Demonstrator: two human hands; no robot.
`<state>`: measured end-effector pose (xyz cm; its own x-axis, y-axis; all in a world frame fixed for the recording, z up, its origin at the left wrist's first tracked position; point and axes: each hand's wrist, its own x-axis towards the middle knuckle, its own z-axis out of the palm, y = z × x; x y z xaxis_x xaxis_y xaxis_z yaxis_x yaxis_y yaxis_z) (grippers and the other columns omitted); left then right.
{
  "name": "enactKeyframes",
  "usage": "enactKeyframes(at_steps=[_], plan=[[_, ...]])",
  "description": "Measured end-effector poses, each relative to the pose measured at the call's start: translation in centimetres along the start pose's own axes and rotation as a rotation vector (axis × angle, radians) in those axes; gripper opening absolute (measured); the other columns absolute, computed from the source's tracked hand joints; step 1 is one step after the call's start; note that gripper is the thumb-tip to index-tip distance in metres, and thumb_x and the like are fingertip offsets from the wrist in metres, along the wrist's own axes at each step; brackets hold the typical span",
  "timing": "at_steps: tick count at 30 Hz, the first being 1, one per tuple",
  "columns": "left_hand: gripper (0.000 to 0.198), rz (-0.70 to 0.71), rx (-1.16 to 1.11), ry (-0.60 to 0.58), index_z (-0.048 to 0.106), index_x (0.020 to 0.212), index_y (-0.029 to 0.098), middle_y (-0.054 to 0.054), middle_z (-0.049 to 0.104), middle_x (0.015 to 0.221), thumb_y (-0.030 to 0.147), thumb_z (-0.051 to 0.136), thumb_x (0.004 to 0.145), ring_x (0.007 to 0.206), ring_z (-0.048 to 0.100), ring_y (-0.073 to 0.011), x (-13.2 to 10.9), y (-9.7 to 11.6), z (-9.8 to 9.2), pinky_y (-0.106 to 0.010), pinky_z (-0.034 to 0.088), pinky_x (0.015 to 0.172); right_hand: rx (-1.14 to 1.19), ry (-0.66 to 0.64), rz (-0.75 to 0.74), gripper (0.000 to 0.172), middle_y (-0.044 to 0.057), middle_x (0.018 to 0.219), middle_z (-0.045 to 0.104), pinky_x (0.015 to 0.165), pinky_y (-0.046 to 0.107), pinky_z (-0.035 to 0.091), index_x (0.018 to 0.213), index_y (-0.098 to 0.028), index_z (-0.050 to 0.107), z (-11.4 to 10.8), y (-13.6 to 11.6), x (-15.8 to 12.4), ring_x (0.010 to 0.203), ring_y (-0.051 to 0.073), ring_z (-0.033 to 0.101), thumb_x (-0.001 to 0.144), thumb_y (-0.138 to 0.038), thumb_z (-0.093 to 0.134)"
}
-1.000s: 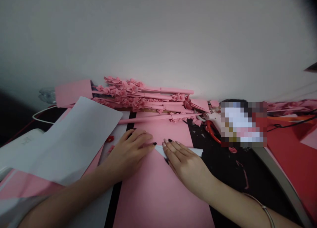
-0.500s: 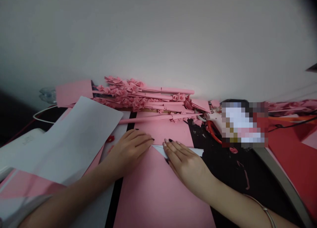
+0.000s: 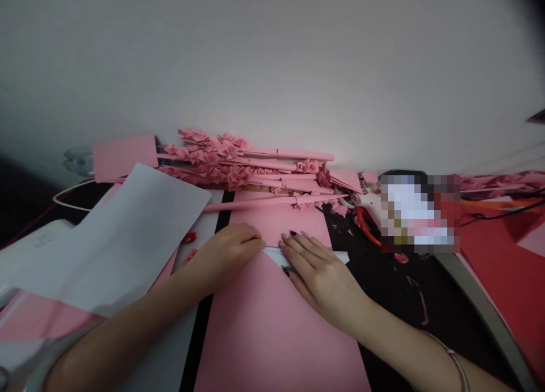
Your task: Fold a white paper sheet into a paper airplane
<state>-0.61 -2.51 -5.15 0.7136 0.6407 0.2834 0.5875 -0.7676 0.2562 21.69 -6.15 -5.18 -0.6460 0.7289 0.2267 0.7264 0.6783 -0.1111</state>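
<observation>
A long pink sheet (image 3: pixel 281 329) lies in the middle of the dark table, with a narrow white folded paper (image 3: pixel 276 257) across it. My left hand (image 3: pixel 232 249) is closed at the left end of the white paper, its fingertips curled under; what they pinch, if anything, is hidden. Flat on the white paper rests my right hand (image 3: pixel 317 270), fingers stretched out and pointing up and left. More pink paper (image 3: pixel 293 224) shows just beyond both hands.
Pink paper flowers on stems (image 3: pixel 238 173) lie along the wall. A white sheet (image 3: pixel 123 244) covers papers at the left. Orange-handled scissors (image 3: pixel 366 227) sit right of centre, near a blurred-out patch. Red paper (image 3: pixel 498 267) is at the far right.
The fingers of my left hand have curled in from lying stretched out. My right hand has stayed nearly in place on the white paper.
</observation>
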Motion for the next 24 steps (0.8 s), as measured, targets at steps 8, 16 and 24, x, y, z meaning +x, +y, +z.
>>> enactKeyframes(at_steps=[8,16,24], plan=[[0.028,-0.053,-0.154,-0.002,0.065,0.089,0.016,-0.003,0.064,0.09,0.007,0.039,0.093,0.084,0.059,-0.0142,0.5,-0.4,0.0,-0.025,0.048,0.078,0.043,0.039,-0.005,0.037,0.014,0.127,0.06,0.105,0.045,0.041,0.123,-0.009,0.058,0.1,0.4,0.3,0.121,0.023,0.053,0.089,-0.015,0.044],[0.029,-0.051,-0.152,-0.004,0.067,0.085,0.015,-0.002,0.066,0.086,0.01,0.04,0.094,0.082,0.06,-0.0145,1.0,-0.3,-0.2,-0.026,0.049,0.076,0.033,0.014,-0.003,0.037,0.012,0.129,0.058,0.107,0.044,0.038,0.124,-0.008,0.057,0.2,0.5,0.2,0.122,0.024,0.051,0.092,-0.016,0.041],[0.025,-0.089,-0.225,-0.02,0.067,0.089,0.016,0.0,0.066,0.089,0.013,0.043,0.094,0.084,0.06,-0.0119,0.9,-0.7,0.0,-0.022,0.048,0.077,0.042,0.01,0.0,0.036,0.012,0.128,0.059,0.107,0.044,0.039,0.124,-0.008,0.057,0.1,0.6,0.3,0.121,0.023,0.052,0.092,-0.017,0.042]])
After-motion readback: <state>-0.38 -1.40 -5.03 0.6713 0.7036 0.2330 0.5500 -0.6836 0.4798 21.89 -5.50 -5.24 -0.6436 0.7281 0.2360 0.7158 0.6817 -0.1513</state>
